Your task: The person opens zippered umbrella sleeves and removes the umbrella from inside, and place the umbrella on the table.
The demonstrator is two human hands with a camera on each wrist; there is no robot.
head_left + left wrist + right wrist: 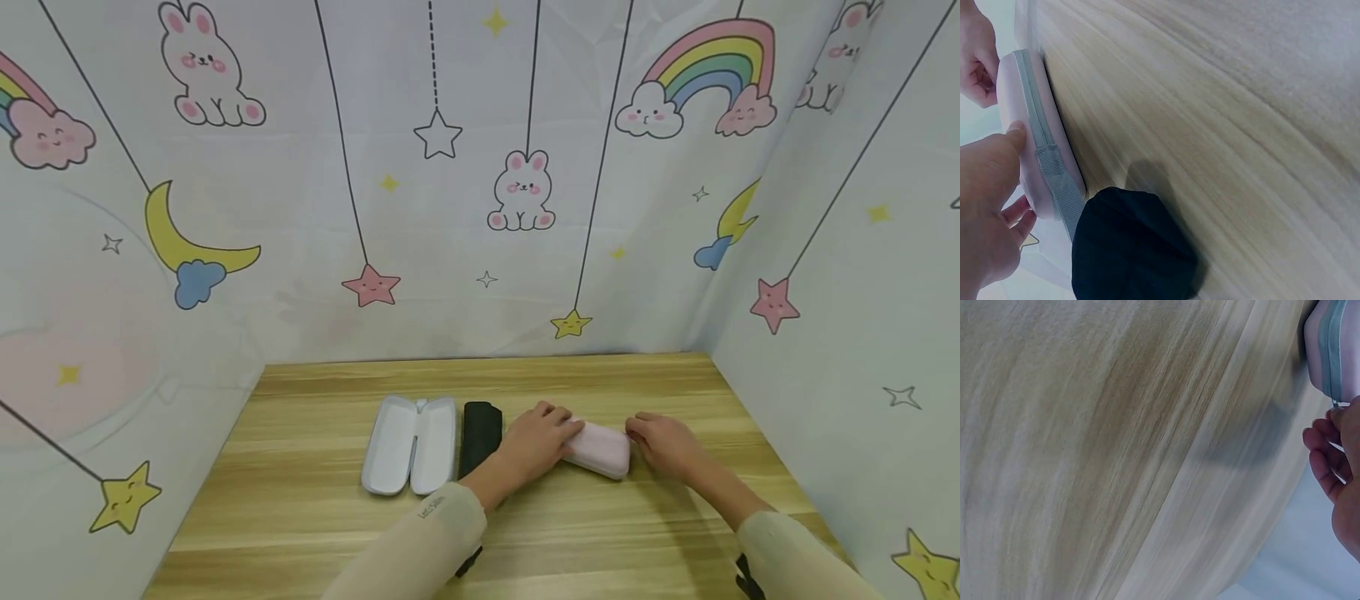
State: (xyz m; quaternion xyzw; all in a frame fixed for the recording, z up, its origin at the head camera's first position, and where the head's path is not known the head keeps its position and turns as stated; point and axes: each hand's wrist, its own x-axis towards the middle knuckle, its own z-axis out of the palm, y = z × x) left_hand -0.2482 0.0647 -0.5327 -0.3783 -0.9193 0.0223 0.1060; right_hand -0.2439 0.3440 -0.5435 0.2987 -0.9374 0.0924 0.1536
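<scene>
A pale pink zip case (602, 451) with rounded ends lies on the wooden table, right of the middle. My left hand (534, 443) grips its left part, and in the left wrist view the thumb (1016, 134) presses one side while the fingers are on the other. A grey-green zip band (1034, 103) runs along the case's side, with a ribbed strap near one end. At the right end of the case, my right hand (666, 446) pinches the small zip pull (1335, 404) between thumb and curled forefinger. The zip looks closed along the visible side.
A black fabric bundle (480, 429) lies just left of my left hand, below the forearm. Farther left, a hard glasses case (412, 446) stands open with its pale inside showing. Patterned white curtains (465, 242) enclose the wooden table (300, 517) at the back and sides.
</scene>
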